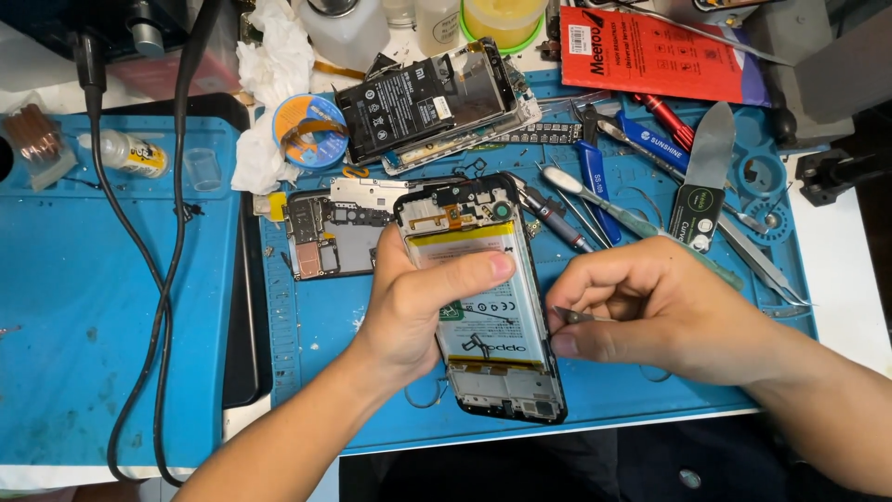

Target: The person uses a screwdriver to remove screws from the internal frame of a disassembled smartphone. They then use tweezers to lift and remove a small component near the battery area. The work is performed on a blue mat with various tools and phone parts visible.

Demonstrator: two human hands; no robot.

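An opened smartphone [492, 325] with its back cover off lies upright on the blue work mat [307, 325], its battery and boards exposed. My left hand [413, 302] grips the phone's left edge, thumb laid across the battery. My right hand [641, 311] pinches thin metal tweezers [574, 317] whose tip points at the phone's right edge, just about touching it.
A second dismantled phone [437, 102] and a loose circuit board [321, 232] lie behind. Screwdrivers, tweezers and pry tools [641, 158] crowd the mat's right side. A solder wick reel [311, 130], tissue, bottles and a black cable [163, 279] sit at left.
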